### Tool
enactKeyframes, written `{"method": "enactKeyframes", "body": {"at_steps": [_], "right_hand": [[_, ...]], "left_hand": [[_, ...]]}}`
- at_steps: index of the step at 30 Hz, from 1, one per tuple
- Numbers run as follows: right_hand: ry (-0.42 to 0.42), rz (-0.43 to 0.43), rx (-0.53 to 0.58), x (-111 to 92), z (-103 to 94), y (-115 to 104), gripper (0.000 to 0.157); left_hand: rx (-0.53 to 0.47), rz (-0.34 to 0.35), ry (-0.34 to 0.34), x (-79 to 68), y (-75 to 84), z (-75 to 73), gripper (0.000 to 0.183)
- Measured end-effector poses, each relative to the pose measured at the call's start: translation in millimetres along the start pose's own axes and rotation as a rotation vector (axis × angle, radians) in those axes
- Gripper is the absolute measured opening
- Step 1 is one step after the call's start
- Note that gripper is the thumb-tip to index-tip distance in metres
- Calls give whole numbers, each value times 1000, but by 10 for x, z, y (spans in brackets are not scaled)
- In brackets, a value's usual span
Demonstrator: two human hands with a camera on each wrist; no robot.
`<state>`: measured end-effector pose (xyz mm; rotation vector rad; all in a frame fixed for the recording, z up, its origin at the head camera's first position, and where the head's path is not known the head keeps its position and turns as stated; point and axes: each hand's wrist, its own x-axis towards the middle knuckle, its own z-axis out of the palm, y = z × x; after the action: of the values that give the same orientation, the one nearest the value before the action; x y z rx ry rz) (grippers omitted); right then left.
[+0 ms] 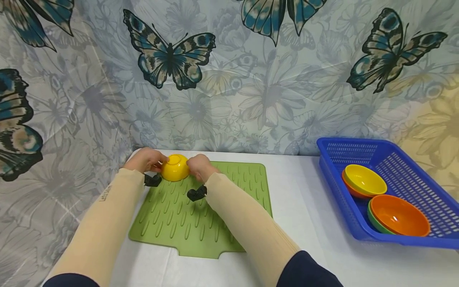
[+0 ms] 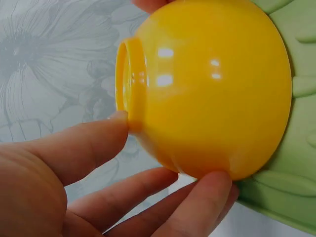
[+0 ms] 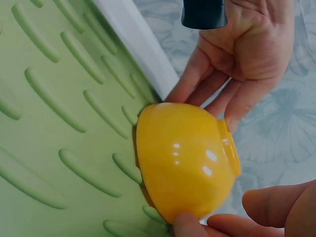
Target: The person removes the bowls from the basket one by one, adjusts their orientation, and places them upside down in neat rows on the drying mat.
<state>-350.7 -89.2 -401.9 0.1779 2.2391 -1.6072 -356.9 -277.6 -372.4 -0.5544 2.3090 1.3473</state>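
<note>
A small yellow bowl (image 1: pixel 175 168) stands upside down, foot ring up, at the far left corner of the green ridged mat (image 1: pixel 168 227). My left hand (image 1: pixel 148 160) holds it from the left: in the left wrist view its thumb touches the foot ring and its fingers (image 2: pixel 210 200) meet the side near the rim. From the right, my right hand (image 1: pixel 201 166) grips the bowl; the right wrist view has its fingertips (image 3: pixel 187 226) on the side near the rim, the thumb off the surface. The bowl's rim meets the mat.
A blue perforated basket (image 1: pixel 335 195) stands on the right of the white table (image 1: pixel 301 223). Inside it are a yellow bowl (image 1: pixel 365 179) nested in an orange one and a larger orange bowl (image 1: pixel 399 215) nested in a green one. A butterfly-patterned cloth (image 1: pixel 265 107) hangs behind.
</note>
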Motion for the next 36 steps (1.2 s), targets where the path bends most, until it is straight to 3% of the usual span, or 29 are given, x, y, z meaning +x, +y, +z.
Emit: {"method": "enactKeyframes", "body": {"at_steps": [7,15,19,23,29,36], "right_hand": [[1,-1,54,-79,-25,-9,24],[-44,-7,320,-138,-195,-1,44],[-110,2,388,-199,-435,-43,56],[-176,7,408,-313,-748,-104,57],[-253,-7,387,-593,-1277,-170,51],[-288,-64,384,-1000,-1911,-229,52]], "left_hand": [[-24,-7,5,-15,-20,6,54],[-42,143,-85,-41,-86,48,57],[-24,182,-144,-30,-152,11,66],[-5,219,-172,-29,-221,-7,73],[-6,253,-169,-28,-303,7,74],[7,274,-153,-77,-293,45,74]]}}
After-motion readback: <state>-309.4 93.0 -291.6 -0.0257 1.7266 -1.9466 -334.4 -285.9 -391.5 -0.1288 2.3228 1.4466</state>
